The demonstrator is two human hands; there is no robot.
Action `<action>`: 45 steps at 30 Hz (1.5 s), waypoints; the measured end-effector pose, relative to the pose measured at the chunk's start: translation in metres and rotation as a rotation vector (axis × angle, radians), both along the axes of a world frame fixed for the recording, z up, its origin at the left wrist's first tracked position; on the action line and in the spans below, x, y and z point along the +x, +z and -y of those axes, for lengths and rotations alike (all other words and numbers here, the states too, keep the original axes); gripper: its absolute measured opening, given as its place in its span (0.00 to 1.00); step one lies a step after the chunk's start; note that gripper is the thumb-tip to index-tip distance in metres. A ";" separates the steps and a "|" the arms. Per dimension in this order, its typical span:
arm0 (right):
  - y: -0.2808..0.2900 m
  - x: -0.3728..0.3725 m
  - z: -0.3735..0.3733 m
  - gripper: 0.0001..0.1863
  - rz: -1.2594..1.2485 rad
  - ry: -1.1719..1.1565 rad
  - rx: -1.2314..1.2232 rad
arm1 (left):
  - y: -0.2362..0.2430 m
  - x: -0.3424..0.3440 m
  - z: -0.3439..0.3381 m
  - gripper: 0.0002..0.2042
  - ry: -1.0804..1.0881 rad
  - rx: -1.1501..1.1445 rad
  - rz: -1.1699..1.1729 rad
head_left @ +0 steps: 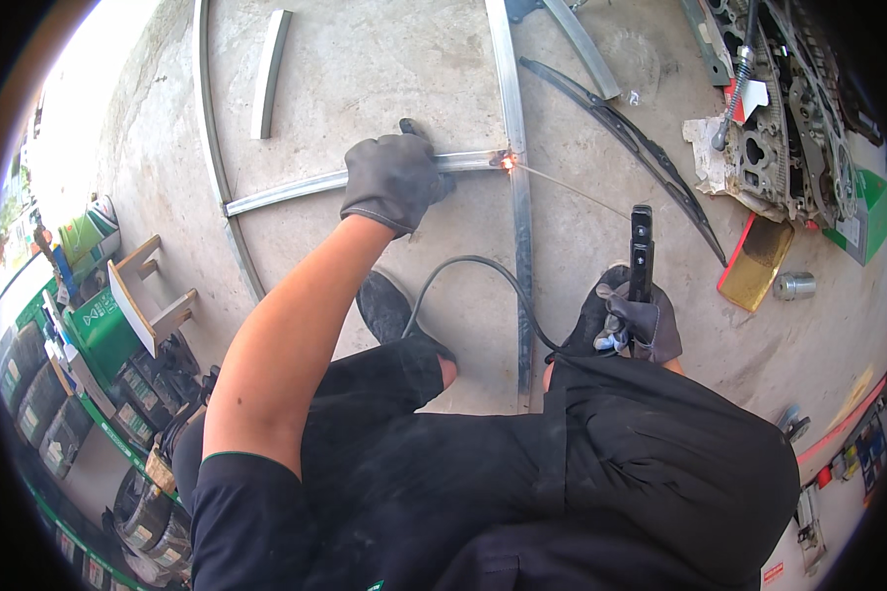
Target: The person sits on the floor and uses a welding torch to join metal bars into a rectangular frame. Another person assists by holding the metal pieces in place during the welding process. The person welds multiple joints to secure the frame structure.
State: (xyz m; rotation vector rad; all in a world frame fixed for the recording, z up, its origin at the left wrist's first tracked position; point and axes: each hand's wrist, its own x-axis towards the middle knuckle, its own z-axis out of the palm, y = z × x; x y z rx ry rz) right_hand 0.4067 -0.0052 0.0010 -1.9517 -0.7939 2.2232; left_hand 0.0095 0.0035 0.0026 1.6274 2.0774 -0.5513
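Bent knees below, left hand point(392, 180) pressing metal bar point(296, 188), arm outstretched

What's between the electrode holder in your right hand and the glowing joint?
Only the thin welding rod spans from the holder to the glowing joint; beneath it is bare concrete floor, per the head view.

We see grey work gloves point(392, 180), black electrode holder point(642, 252), orange spark point(509, 163), silver steel bars point(518, 212), pale grey concrete floor point(365, 69).
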 end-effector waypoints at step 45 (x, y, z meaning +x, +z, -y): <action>0.026 -0.006 -0.006 0.11 0.022 0.005 0.019 | -0.005 -0.001 0.001 0.19 -0.012 0.056 0.023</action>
